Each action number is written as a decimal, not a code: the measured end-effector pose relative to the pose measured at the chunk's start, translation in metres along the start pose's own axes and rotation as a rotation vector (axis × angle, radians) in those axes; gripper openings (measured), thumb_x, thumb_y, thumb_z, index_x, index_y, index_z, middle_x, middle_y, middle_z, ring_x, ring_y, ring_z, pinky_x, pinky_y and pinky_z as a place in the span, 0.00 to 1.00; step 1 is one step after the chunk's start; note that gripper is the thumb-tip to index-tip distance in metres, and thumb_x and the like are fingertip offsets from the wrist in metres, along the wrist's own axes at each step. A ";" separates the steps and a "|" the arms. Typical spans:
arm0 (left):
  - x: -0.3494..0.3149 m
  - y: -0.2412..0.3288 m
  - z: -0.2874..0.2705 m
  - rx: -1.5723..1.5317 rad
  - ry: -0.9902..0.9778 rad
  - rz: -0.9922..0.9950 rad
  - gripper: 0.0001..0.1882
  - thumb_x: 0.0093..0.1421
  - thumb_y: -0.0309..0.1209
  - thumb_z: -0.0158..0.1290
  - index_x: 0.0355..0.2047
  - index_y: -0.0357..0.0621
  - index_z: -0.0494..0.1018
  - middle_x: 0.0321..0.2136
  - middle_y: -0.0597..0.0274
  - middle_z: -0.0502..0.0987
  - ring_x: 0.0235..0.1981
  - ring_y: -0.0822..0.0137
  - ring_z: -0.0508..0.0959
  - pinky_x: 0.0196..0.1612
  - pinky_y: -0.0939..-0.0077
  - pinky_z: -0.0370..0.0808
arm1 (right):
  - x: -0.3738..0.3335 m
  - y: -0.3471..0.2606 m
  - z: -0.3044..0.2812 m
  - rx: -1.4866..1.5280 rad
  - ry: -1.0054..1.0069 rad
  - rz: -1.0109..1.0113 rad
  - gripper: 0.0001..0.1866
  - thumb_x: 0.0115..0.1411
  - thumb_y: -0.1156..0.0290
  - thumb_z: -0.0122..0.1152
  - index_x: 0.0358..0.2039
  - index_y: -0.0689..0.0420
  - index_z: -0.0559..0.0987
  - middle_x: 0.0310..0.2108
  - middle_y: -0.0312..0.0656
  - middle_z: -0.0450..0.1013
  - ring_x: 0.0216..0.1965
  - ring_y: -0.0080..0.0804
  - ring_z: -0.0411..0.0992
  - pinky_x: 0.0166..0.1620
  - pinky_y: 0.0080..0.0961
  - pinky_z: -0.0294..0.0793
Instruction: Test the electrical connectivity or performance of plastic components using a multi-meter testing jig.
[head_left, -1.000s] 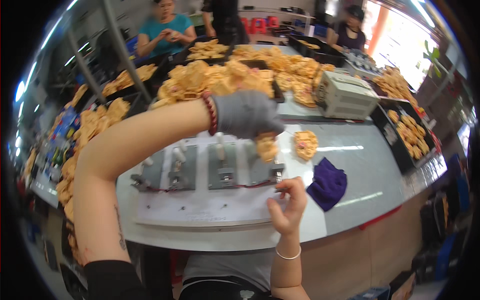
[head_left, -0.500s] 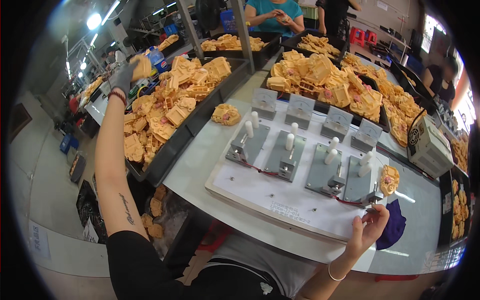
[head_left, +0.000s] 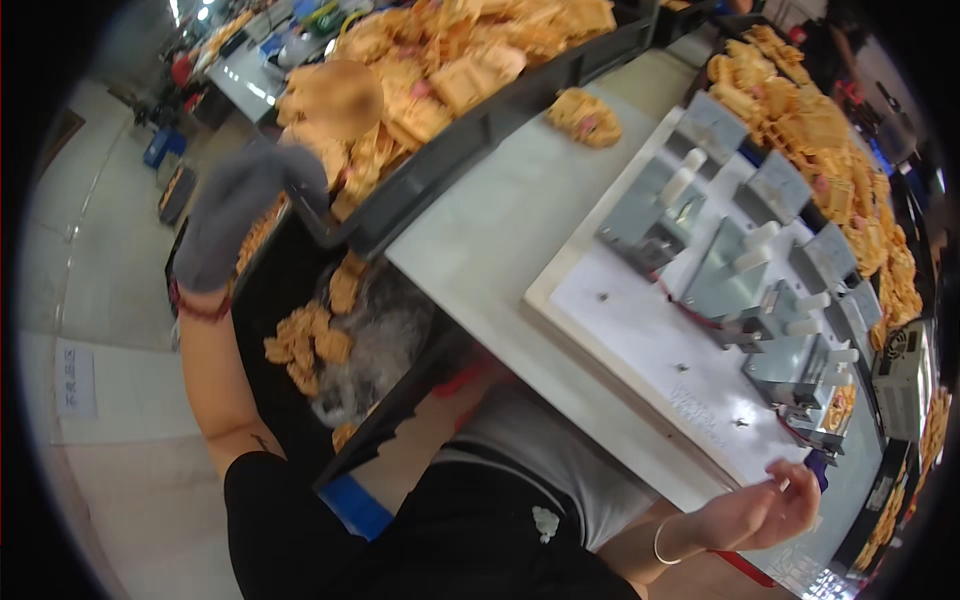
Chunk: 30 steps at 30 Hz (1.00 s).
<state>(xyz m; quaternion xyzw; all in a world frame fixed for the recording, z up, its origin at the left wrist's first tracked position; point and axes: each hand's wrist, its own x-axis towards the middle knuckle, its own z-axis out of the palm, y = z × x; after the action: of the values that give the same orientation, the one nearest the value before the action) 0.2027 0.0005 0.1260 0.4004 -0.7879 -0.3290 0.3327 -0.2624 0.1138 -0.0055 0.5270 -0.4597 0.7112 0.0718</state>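
My left hand point(head_left: 250, 205), in a grey glove, is at the left corner of a black tray point(head_left: 450, 165) heaped with pale orange moulded plastic parts point(head_left: 480, 75). Motion smears its fingers, so what they grip, if anything, is unclear. Bare, my right hand point(head_left: 770, 510) hovers by the near right corner of a white test board point(head_left: 640, 340), fingers loosely bent and apart, with nothing visible in them. Metal fixtures point(head_left: 725, 265) with white pegs line the board. One orange part point(head_left: 840, 408) lies beyond its right end, and a purple cloth point(head_left: 818, 466) shows behind my right fingers.
A single orange part point(head_left: 585, 117) lies on the table between tray and board. Below the tray, a black bin point(head_left: 290, 430) holds clear plastic bags and several parts. More parts point(head_left: 830, 180) are piled behind the gauges. A grey boxy device point(head_left: 900, 385) stands at the right.
The view has swung down and left. My left hand has come down from above the heap to the tray's corner; the part it held no longer shows. My right hand has drawn back from the fixture.
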 end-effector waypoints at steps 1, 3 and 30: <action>-0.025 -0.011 0.002 -0.417 -0.393 0.067 0.17 0.64 0.35 0.52 0.43 0.31 0.76 0.36 0.54 0.80 0.39 0.68 0.78 0.44 0.75 0.73 | -0.001 -0.008 0.019 0.062 -0.130 0.018 0.28 0.54 0.62 0.57 0.51 0.68 0.66 0.39 0.52 0.67 0.34 0.37 0.64 0.36 0.28 0.64; -0.091 -0.070 -0.005 -0.429 -0.654 -0.640 0.19 0.61 0.37 0.56 0.44 0.31 0.76 0.36 0.52 0.80 0.39 0.66 0.79 0.44 0.74 0.74 | -0.004 -0.034 0.054 0.168 -0.342 0.284 0.36 0.50 0.63 0.64 0.56 0.66 0.63 0.48 0.52 0.67 0.44 0.39 0.67 0.41 0.31 0.69; -0.243 -0.141 0.137 -1.476 0.761 -0.313 0.32 0.64 0.43 0.50 0.63 0.42 0.57 0.51 0.44 0.72 0.49 0.42 0.75 0.46 0.51 0.78 | -0.019 -0.030 0.152 0.429 -0.584 0.498 0.38 0.44 0.70 0.66 0.57 0.62 0.65 0.47 0.47 0.70 0.48 0.35 0.70 0.48 0.28 0.68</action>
<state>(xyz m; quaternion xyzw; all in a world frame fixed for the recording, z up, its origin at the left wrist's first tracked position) 0.2645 0.1766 -0.1250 0.2683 -0.1407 -0.6444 0.7021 -0.1328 0.0273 -0.0004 0.5821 -0.4155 0.6075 -0.3456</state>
